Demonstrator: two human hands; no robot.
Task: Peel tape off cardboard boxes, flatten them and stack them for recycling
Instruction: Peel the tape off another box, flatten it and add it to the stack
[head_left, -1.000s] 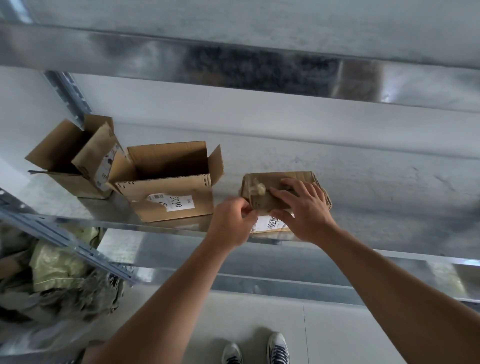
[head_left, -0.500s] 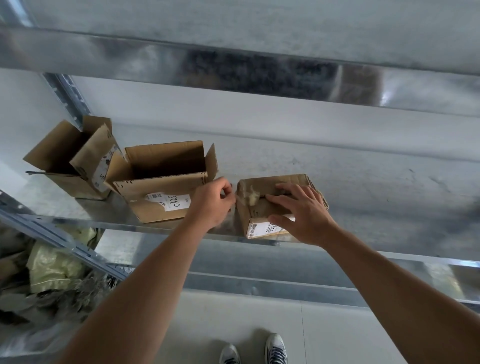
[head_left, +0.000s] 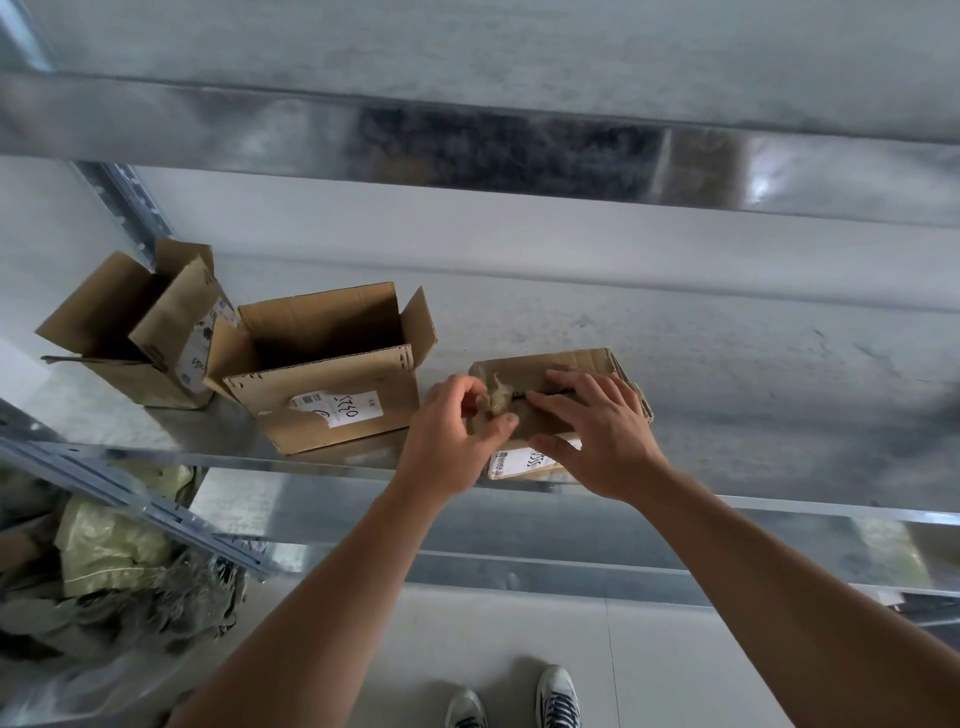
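Cardboard box (head_left: 582, 361), small and still closed, sits near the front edge of a metal shelf (head_left: 753, 395), to the right of two others. The left grip (head_left: 452, 436) is closed on a crumpled, yellowish wad of tape (head_left: 501, 397) at the box's top left corner, with thumb and fingers pinching it. Whether the tape is still stuck along the seam cannot be told. The right grip (head_left: 597, 436) lies spread on the box top, fingers straight and pressing down, its thumb reaching over the front face just above a white label (head_left: 511, 460).

Just beside it to the left stands a larger open box (head_left: 332, 379) with its flaps raised and a white label bearing handwritten digits on its front. Farther left, touching or nearly touching that one, a third open box (head_left: 130, 338) stands tilted against the shelf's upright. Below the shelf at lower left lies a heap of pale green bags (head_left: 104, 561). A pair of shoes (head_left: 558, 699) shows on the light floor at the bottom.
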